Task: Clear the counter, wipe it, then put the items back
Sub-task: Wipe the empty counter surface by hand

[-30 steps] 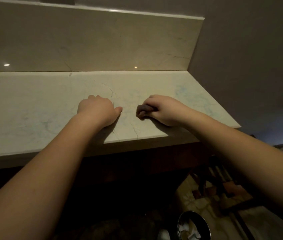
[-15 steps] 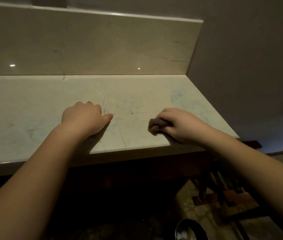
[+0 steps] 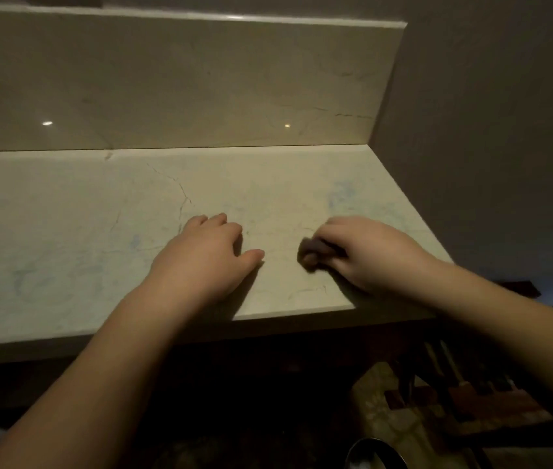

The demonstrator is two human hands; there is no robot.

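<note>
We see a pale cream marble counter (image 3: 65,238) with faint grey veins and bluish smudges, running from the left edge of the view to a corner on the right, where it meets a plain grey wall (image 3: 488,130). Behind it, on the far side, stands an upright glossy beige stone backsplash (image 3: 166,86) carrying two small bright light reflections.

Our left hand (image 3: 204,255) lies palm down on the counter near its front edge, the fingers relaxed and lightly bent, the thumb stretched out to the right, grasping nothing. Our right hand (image 3: 366,252) rests on the counter just to the right of it, the two hands apart with a bare strip of marble between them. The right hand's fingers are curled round a small dark purplish-grey wad of cloth (image 3: 314,250), which pokes out at the left side of the hand and touches the counter surface near the front edge.

Below the counter's front edge the space is dark. At the lower right we make out a patterned floor (image 3: 379,401), blurred wooden pieces (image 3: 491,404) we cannot identify, and the rim of a round shiny metal container (image 3: 359,450) at the bottom edge.
</note>
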